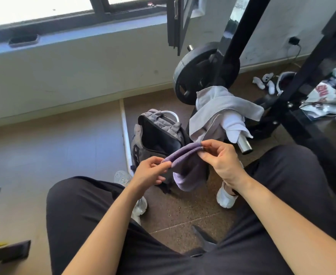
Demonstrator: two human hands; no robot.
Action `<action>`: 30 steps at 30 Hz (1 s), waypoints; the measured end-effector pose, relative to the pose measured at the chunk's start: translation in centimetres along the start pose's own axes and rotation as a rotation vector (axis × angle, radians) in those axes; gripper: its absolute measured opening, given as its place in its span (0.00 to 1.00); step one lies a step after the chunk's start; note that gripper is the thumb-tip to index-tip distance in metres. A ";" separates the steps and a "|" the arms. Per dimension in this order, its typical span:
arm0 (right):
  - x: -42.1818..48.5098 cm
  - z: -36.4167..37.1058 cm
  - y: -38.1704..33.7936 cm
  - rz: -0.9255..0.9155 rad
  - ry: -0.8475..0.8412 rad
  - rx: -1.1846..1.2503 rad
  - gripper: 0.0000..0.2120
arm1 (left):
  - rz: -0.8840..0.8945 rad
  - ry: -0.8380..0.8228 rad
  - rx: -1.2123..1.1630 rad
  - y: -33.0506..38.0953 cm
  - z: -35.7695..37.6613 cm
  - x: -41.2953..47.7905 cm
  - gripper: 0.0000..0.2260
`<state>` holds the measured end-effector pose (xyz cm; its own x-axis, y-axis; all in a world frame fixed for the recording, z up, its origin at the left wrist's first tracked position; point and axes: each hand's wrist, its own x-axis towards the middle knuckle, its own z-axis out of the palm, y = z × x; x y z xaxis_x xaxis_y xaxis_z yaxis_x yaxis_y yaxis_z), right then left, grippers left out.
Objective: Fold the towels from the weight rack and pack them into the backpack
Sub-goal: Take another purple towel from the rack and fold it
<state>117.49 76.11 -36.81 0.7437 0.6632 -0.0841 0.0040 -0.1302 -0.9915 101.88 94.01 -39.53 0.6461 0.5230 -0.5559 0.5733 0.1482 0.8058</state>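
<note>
The purple towel (187, 167) hangs doubled between the person's two hands, above the floor (183, 211) and in front of the knees; its two top edges run side by side from one hand to the other and the rest droops in a rounded fold below. The left hand (150, 172) pinches the near end of those edges between thumb and fingers (164, 165). The right hand (220, 157) grips the far end, thumb and forefinger clenched on the hem, the other fingers curled loosely. Both forearms reach out over legs in black trousers (79, 211), and white shoes (225, 197) rest on the speckled brown floor on either side of the towel.

Just behind the towel stands the grey backpack (157, 133), upright on the floor with its main compartment unzipped and gaping; the dark inside looks empty as far as can be seen. To its right, a grey towel (222, 106) and a white towel (232, 122) are draped together over a steel bar (245, 144) of the weight rack (294, 100). A black weight plate (198, 74) sits on the rack behind them. Farther right, clothes (326, 98) and a small white soft toy (266, 79) lie on the floor. A window (44, 8) and its sill (73, 36) run along the far wall.
</note>
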 end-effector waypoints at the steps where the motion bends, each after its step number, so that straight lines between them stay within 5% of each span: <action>1: -0.1 -0.1 -0.1 -0.006 -0.016 -0.017 0.09 | 0.024 -0.013 0.045 0.0 0.4 -0.1 0.08; 4: -0.1 -0.5 -0.2 -0.021 -0.054 -0.083 0.08 | 0.099 0.038 0.074 0.3 0.8 -0.2 0.08; 9: 0.4 -1.0 0.2 -0.005 0.028 -0.224 0.10 | 0.356 0.380 -0.066 1.0 -0.1 -0.5 0.12; 14: 0.5 -0.7 0.2 0.012 -0.081 -0.251 0.21 | 0.460 0.441 -0.005 1.2 0.4 -0.9 0.14; 17: 0.3 -0.6 -0.4 0.063 -0.155 -0.273 0.16 | 0.477 0.465 0.000 1.3 0.2 -0.8 0.17; 20: 0.0 -0.3 -0.9 0.073 -0.211 -0.225 0.08 | 0.503 0.372 -0.126 1.9 0.0 -1.3 0.13; 24: -0.1 0.0 -2.2 0.100 -0.267 0.104 0.11 | 0.519 0.022 -0.469 2.6 -1.3 -1.1 0.07; 27: -0.3 0.2 -3.6 0.205 -0.269 0.470 0.16 | 0.428 -0.286 -0.695 2.3 -1.6 -0.9 0.21; 30: -0.3 0.3 -4.3 0.285 -0.231 0.601 0.19 | 0.323 -0.387 -0.559 1.3 -0.5 -0.8 0.36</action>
<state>117.10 76.69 -32.50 0.4995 0.8121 -0.3017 -0.5897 0.0636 -0.8051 101.87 94.20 -37.96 0.9289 0.2958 -0.2228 0.0502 0.4955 0.8671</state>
